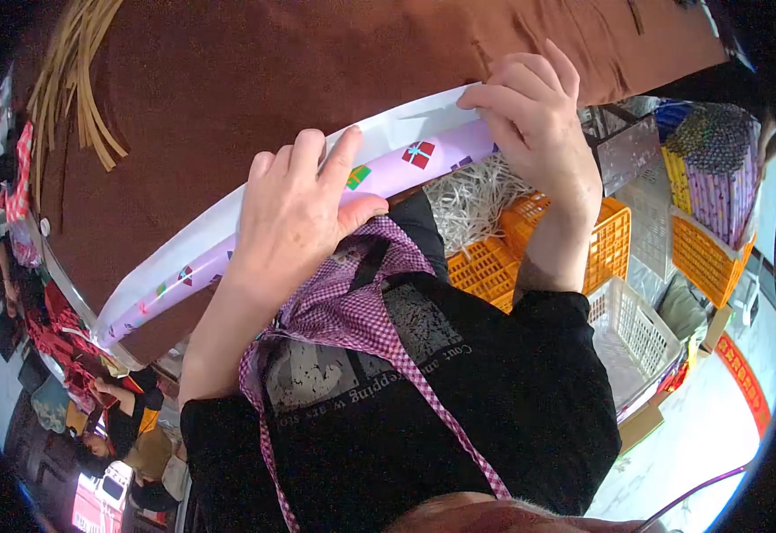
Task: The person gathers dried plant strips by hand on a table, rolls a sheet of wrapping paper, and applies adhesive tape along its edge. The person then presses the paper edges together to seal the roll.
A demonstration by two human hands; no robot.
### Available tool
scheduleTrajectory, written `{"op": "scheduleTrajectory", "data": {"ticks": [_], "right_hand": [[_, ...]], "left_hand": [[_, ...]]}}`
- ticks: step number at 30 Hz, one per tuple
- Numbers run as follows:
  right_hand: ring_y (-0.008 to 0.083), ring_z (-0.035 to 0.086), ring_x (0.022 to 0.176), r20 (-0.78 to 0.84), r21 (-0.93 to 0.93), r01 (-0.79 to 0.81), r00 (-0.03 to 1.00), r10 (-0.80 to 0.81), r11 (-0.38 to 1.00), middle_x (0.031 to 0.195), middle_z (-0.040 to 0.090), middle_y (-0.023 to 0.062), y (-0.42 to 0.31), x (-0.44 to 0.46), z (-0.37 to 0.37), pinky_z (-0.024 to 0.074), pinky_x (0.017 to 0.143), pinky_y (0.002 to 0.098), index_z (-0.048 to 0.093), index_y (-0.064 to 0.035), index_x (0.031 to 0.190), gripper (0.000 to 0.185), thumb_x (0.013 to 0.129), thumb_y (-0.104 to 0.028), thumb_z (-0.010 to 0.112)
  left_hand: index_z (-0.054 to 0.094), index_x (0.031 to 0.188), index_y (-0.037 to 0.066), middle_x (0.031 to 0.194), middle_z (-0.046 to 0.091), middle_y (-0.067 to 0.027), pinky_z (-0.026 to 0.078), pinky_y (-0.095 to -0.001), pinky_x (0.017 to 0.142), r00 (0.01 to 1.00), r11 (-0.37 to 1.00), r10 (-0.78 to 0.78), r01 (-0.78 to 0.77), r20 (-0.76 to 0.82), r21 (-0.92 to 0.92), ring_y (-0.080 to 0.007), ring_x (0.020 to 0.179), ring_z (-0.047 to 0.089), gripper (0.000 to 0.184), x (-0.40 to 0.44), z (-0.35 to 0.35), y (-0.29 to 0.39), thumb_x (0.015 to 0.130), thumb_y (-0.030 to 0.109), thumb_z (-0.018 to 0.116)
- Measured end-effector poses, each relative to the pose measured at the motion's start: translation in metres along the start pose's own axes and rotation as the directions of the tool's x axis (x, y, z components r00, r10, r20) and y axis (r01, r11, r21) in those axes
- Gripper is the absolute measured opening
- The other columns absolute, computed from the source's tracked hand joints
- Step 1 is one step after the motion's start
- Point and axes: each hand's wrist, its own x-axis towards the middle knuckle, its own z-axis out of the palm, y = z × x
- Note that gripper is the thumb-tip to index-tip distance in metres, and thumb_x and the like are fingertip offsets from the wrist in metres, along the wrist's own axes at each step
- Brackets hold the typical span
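Note:
A long strip of lilac wrapping paper (pixel 419 158) printed with small gift boxes lies along the table's near edge, its white back (pixel 197 222) showing on the far side. It is curled or folded over lengthwise. My left hand (pixel 290 209) holds it near the middle, fingers over the top and thumb on the near side. Toward the paper's right end, my right hand (pixel 534 124) pinches the edge with bent fingers; part of its grip is hidden behind the hand. The paper's left end narrows to a point at the table corner.
A brown cloth-covered table (pixel 228 80) spreads in front, with thin tan strips (pixel 77 84) at far left. At right stand orange crates (pixel 614 235), shredded white paper (pixel 472 200), a white basket (pixel 632 333) and bundled patterned rolls (pixel 712 169). Another person (pixel 117 417) sits at lower left.

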Motion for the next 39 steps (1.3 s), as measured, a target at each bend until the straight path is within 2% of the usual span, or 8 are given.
{"op": "scheduleTrajectory", "data": {"ticks": [23,29,35,39], "right_hand": [[0.0214,0.057,0.101,0.045,-0.096,-0.035,0.998,0.040,0.995,0.083,0.057,0.0013,-0.008,0.005,0.009,0.0300,0.107,0.0493,0.069,-0.0126,0.085,0.012,0.076,-0.007,0.064],[0.0215,0.057,0.102,0.019,-0.093,-0.041,0.999,0.043,0.995,0.084,0.057,0.0014,-0.009,0.004,0.011,0.0289,0.109,0.0500,0.070,-0.0123,0.086,0.013,0.076,-0.006,0.064],[0.0222,0.057,0.103,0.012,-0.081,-0.047,0.999,0.048,0.996,0.086,0.058,0.0022,-0.008,0.002,0.013,0.0284,0.109,0.0508,0.070,-0.0117,0.086,0.013,0.076,-0.007,0.064],[0.0227,0.057,0.104,-0.005,-0.099,-0.032,0.999,0.032,0.995,0.086,0.058,0.0028,-0.011,0.004,0.008,0.0280,0.110,0.0509,0.070,-0.0116,0.087,0.014,0.075,-0.007,0.064]], "left_hand": [[0.057,0.125,0.005,0.097,0.052,-0.0079,0.040,-0.0370,0.074,1.000,1.000,-0.007,0.007,0.026,0.006,-0.0229,0.082,0.056,0.069,-0.002,-0.001,-0.002,0.074,0.051,0.069],[0.059,0.119,0.003,0.095,0.052,-0.0077,0.040,-0.0364,0.074,1.000,0.999,0.031,-0.031,-0.001,0.011,-0.0226,0.081,0.053,0.070,0.009,-0.002,0.007,0.073,0.055,0.067],[0.065,0.107,0.000,0.085,0.051,-0.0064,0.041,-0.0336,0.069,0.986,0.991,0.132,-0.133,-0.098,-0.008,-0.0207,0.077,0.053,0.066,0.042,0.014,0.023,0.074,0.057,0.066],[0.065,0.106,0.000,0.085,0.051,-0.0062,0.041,-0.0341,0.069,0.981,0.988,0.155,-0.156,-0.116,-0.001,-0.0208,0.078,0.053,0.066,0.057,0.021,0.028,0.074,0.057,0.066]]}}
